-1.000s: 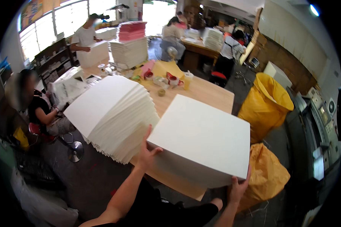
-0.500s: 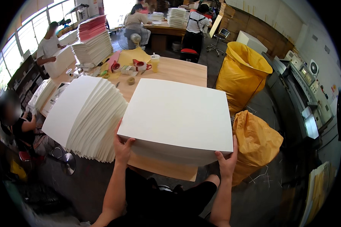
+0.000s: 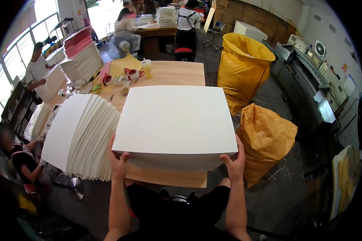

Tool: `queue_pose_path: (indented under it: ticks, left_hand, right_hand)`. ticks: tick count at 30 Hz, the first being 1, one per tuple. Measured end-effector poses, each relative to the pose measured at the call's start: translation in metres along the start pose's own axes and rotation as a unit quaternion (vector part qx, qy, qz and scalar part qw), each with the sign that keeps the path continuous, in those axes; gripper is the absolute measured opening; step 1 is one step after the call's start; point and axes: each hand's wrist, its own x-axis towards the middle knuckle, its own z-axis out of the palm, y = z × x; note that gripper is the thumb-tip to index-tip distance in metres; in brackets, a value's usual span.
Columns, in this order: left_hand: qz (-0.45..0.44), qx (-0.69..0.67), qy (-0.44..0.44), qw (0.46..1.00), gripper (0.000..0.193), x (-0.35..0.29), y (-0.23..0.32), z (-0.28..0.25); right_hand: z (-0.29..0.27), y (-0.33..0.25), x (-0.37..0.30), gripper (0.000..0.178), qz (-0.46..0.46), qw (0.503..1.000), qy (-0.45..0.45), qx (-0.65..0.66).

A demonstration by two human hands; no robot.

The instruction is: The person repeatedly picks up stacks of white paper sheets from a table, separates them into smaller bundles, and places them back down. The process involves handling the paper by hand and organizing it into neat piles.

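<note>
In front of me is a tall, squared stack of white sheets (image 3: 175, 118), resting on the wooden table. My left hand (image 3: 118, 160) clasps its near left corner, thumb on the front face and fingers along the side. At the near right corner, my right hand (image 3: 234, 160) grips the stack the same way. The stack's underside is hidden from me. A fanned pile of white sheets (image 3: 78, 132) lies just left of my left hand, its layers stepping sideways.
The wooden table (image 3: 181, 72) holds tape rolls, a cup and a tall pink-and-white paper stack (image 3: 82, 56) farther back. Two yellow bags (image 3: 245, 72) stand on the floor at right. A seated person (image 3: 24, 160) is at far left; other people work behind.
The view has shifted, so the scene sits farther left. The white stack now looks squarer to me, its front edge nearly level, with both hands still at its near corners.
</note>
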Motion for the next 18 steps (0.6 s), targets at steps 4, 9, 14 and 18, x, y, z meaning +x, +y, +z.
queue_pose_path:
  ticks: [4,9,14,18]
  left_hand:
    - [0.137,0.062,0.091,0.984,0.077,0.027,0.05,0.015]
    - [0.228,0.119,-0.33,0.908,0.039,0.085,0.123,0.128]
    - [0.262,0.217,-0.556,0.758,0.017,0.108,0.098,0.204]
    - [0.314,0.152,-0.524,0.777,0.008,0.102,0.071,0.203]
  right_hand:
    - [-0.005,0.008,0.007,0.064,0.02,0.994,0.041,0.103]
    - [0.005,0.012,0.012,0.045,0.035,0.989,0.113,0.087]
    - [-0.004,0.015,0.009,0.023,0.036,0.988,0.152,0.012]
    - [-0.026,-0.025,0.006,0.03,0.058,0.951,0.103,-0.286]
